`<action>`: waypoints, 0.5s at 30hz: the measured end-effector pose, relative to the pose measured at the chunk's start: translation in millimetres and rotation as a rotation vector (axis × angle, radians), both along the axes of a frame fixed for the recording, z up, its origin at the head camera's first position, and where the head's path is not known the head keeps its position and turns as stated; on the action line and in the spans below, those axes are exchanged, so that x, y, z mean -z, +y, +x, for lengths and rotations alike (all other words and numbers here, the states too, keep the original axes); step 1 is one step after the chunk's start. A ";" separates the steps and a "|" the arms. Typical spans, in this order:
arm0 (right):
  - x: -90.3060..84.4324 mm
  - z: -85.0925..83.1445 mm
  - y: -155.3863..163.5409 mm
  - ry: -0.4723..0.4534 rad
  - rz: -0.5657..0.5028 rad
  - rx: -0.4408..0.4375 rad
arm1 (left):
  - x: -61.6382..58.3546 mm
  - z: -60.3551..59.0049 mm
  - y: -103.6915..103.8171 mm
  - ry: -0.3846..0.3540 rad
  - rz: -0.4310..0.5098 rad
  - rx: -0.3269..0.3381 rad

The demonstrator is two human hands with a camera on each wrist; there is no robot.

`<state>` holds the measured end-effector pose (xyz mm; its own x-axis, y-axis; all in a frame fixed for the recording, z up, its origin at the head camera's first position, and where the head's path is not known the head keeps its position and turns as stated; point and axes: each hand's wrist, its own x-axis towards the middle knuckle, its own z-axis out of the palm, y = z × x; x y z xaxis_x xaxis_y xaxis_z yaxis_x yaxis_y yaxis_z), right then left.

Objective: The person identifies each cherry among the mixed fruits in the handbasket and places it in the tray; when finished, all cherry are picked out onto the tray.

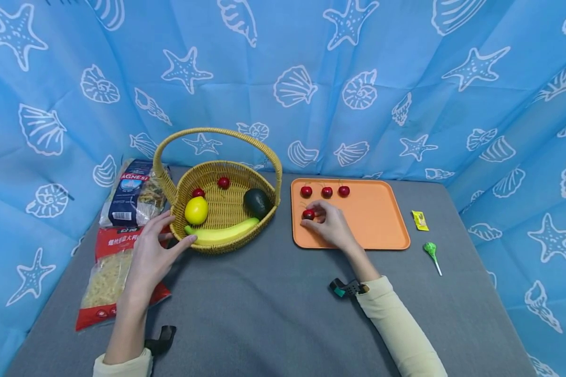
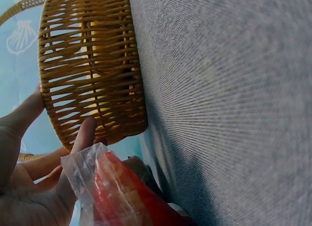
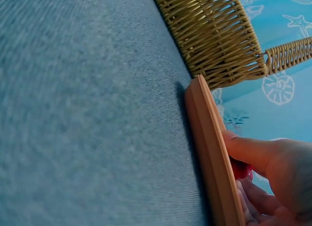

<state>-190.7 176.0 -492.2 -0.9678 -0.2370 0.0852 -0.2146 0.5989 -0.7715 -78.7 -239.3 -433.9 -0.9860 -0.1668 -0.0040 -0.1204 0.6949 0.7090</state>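
My left hand (image 1: 151, 256) holds the rim of a wicker basket (image 1: 221, 198) at its front left, the thumb and fingers spread along the edge. Inside the basket lie a banana (image 1: 228, 234), a lemon (image 1: 196, 210), an avocado (image 1: 256, 203) and two cherries, one at the back (image 1: 224, 183) and one by the lemon (image 1: 198, 193). Over the left part of an orange tray (image 1: 372, 220), my right hand (image 1: 334, 225) pinches a cherry (image 1: 308, 214) between thumb and fingers. Three more cherries (image 1: 327, 192) sit in a row along the tray's back edge.
Left of the basket lie a blue-labelled pasta bag (image 1: 132, 191) and a red pasta bag (image 1: 108, 280), close to my left forearm. A yellow wrapped candy (image 1: 420, 220) and a green lollipop (image 1: 431, 251) lie right of the tray. Behind hangs a blue curtain (image 1: 264, 52).
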 end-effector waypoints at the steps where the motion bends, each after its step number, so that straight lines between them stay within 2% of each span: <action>1: 0.0 -0.1 -0.4 -0.001 -0.003 -0.001 | 0.1 -0.1 -0.3 -0.002 0.003 0.001; 15: -7.0 2.4 2.5 -0.055 -0.005 -0.018 | 1.2 0.1 -2.2 0.002 0.020 0.008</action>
<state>-188.3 178.5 -485.2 -0.9666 -0.2540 0.0333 -0.1825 0.5915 -0.7854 -78.5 -241.5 -435.1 -0.9873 -0.1586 -0.0053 -0.1134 0.6817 0.7228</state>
